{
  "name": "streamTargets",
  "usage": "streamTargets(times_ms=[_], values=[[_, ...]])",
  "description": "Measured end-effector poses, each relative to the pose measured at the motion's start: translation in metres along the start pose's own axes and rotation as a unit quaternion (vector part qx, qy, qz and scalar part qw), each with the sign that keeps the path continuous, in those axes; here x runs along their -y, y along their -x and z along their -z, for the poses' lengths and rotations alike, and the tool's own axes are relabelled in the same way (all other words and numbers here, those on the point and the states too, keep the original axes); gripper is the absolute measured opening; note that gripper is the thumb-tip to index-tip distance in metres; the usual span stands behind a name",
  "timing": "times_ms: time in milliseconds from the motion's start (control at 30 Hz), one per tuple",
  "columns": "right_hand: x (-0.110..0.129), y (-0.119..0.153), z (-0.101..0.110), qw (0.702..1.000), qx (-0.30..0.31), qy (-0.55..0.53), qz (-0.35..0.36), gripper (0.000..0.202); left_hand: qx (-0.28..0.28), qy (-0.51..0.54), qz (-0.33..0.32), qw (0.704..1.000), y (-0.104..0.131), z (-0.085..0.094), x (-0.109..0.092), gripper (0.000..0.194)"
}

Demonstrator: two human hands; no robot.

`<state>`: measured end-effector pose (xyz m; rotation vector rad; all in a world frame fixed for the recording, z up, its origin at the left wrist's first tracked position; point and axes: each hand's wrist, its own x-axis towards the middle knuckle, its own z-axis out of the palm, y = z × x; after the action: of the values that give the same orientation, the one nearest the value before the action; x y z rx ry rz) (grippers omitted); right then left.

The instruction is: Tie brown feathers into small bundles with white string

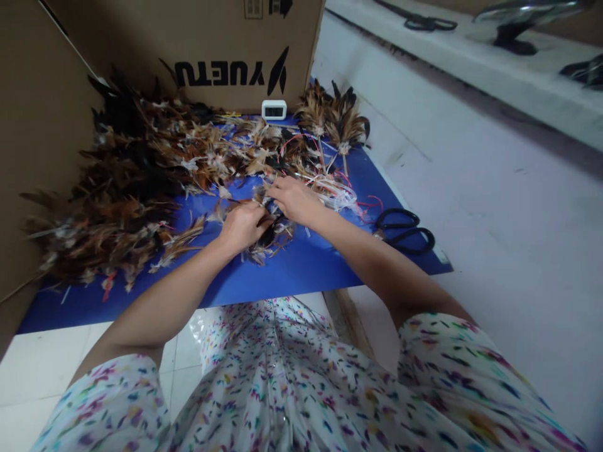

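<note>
Left hand: fingers curled, tips among loose feathers. Right hand: fingers bent, touching the same feathers. Whether either grips, cannot tell.

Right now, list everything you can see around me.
Mixed feather heap: uncountable, brown and black, left and back
Feather bunches: several, brown and black, back right
Feather clump: one, brown and black, centre front
Rectangular digital display: one, white, back centre
Loop-handled scissors: one, black, right edge
Thin strings: several, red, mostly right
Plastic strips: several, white, centre right
Flat tabletop: one, blue, centre
Cardboard panels: two, brown, left and back
Wall: one, pale, right
Ledge: one, white, upper right
Tiled floor: one, white, below
Floral garment: one, white multicoloured, bottom
Left hand: one, bare, at the clump
Right hand: one, bare, at the clump
</note>
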<state>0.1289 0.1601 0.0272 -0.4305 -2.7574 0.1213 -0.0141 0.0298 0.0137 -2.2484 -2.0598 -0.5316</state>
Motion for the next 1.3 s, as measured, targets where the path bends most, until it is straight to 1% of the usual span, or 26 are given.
streamTargets(times_ms=[100,167,233,300,367,400,433,500,567,633,667,700,767,833,867,933,1033,1100,1200,1300], values=[[0.005,-0.016,-0.007,0.998,0.023,0.066,0.002,0.028,0.003,-0.004,-0.006,1.000,0.001,0.001,-0.001,0.027],[0.006,-0.023,-0.011,0.996,0.044,0.078,0.004,0.025,-0.002,0.000,-0.017,1.000,0.001,0.001,-0.001,0.026],[0.005,-0.028,-0.012,0.996,0.055,0.068,-0.009,0.024,-0.010,0.011,-0.026,1.000,0.001,0.000,0.000,0.026],[0.002,-0.029,-0.009,0.999,0.034,0.014,-0.039,0.023,-0.021,0.032,-0.022,0.999,0.000,0.000,0.003,0.028],[-0.002,-0.027,-0.003,0.992,-0.018,-0.086,-0.085,0.019,-0.040,0.059,-0.003,0.997,-0.001,0.000,0.006,0.030],[-0.004,-0.025,0.000,0.982,-0.049,-0.146,-0.113,0.015,-0.053,0.073,0.011,0.996,-0.002,0.000,0.008,0.030],[-0.006,-0.023,0.004,0.965,-0.080,-0.205,-0.139,0.010,-0.069,0.088,0.025,0.993,-0.003,0.000,0.010,0.030],[-0.007,-0.019,0.011,0.919,-0.135,-0.319,-0.187,0.002,-0.107,0.122,0.057,0.985,-0.004,0.002,0.013,0.025],[-0.006,-0.014,0.015,0.860,-0.167,-0.427,-0.223,0.009,-0.146,0.170,0.095,0.970,-0.006,0.004,0.016,0.018],[-0.002,-0.010,0.017,0.801,-0.170,-0.518,-0.247,0.016,-0.168,0.237,0.138,0.947,-0.008,0.004,0.017,0.014],[0.001,-0.008,0.017,0.777,-0.164,-0.552,-0.255,0.020,-0.169,0.277,0.159,0.932,-0.009,0.004,0.018,0.014],[0.003,-0.006,0.016,0.757,-0.155,-0.578,-0.262,0.023,-0.163,0.320,0.179,0.916,-0.010,0.003,0.017,0.016],[0.008,-0.004,0.013,0.735,-0.141,-0.606,-0.271,0.028,-0.138,0.407,0.203,0.880,-0.011,0.001,0.015,0.019],[0.013,-0.002,0.009,0.733,-0.131,-0.609,-0.273,0.029,-0.108,0.483,0.203,0.845,-0.012,-0.001,0.012,0.023],[0.016,-0.001,0.008,0.740,-0.128,-0.603,-0.270,0.027,-0.098,0.514,0.198,0.829,-0.012,-0.002,0.010,0.026],[0.020,-0.001,0.005,0.764,-0.129,-0.580,-0.253,0.023,-0.090,0.557,0.189,0.804,-0.012,-0.004,0.007,0.032],[0.026,0.000,0.004,0.799,-0.126,-0.543,-0.224,0.020,-0.112,0.574,0.199,0.786,-0.012,-0.002,0.005,0.036],[0.028,0.000,0.004,0.811,-0.115,-0.531,-0.215,0.019,-0.134,0.572,0.206,0.783,-0.011,0.000,0.004,0.037],[0.029,0.000,0.005,0.816,-0.112,-0.528,-0.208,0.020,-0.161,0.576,0.213,0.773,-0.011,0.006,0.005,0.041],[0.026,-0.001,0.006,0.813,-0.138,-0.521,-0.219,0.016,-0.180,0.608,0.220,0.741,-0.011,0.011,0.005,0.043]])
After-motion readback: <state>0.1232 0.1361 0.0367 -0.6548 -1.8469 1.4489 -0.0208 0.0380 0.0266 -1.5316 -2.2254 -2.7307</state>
